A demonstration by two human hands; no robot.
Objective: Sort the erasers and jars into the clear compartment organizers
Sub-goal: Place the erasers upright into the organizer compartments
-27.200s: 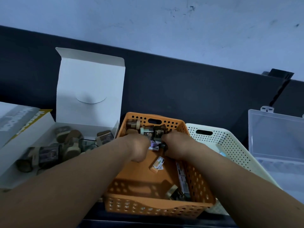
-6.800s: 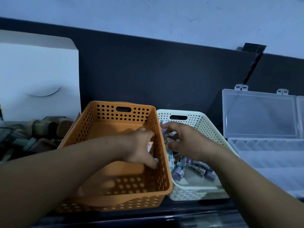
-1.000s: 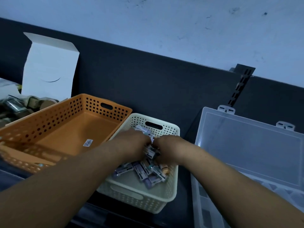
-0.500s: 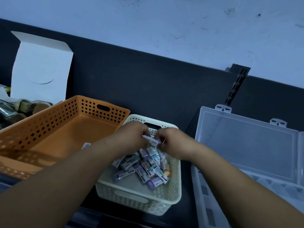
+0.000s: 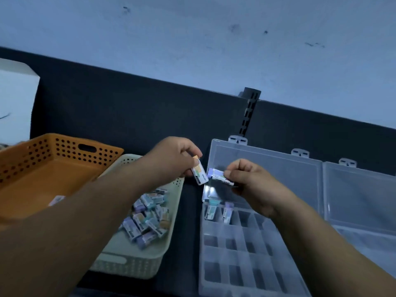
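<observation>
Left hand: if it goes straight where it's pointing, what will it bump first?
Probably the purple eraser in the right hand. The orange-tipped eraser in the left hand looks close; depth unclear.

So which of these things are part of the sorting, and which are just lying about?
In the job: orange-tipped eraser in the left grip; purple eraser in the right grip; eraser pile in the cream basket; clear organizer.
Lying about: orange basket; white box; slotted wall bracket.

An orange basket (image 5: 27, 151) stands near a white carton (image 5: 15, 99), a dark panel (image 5: 150, 108) behind.
</observation>
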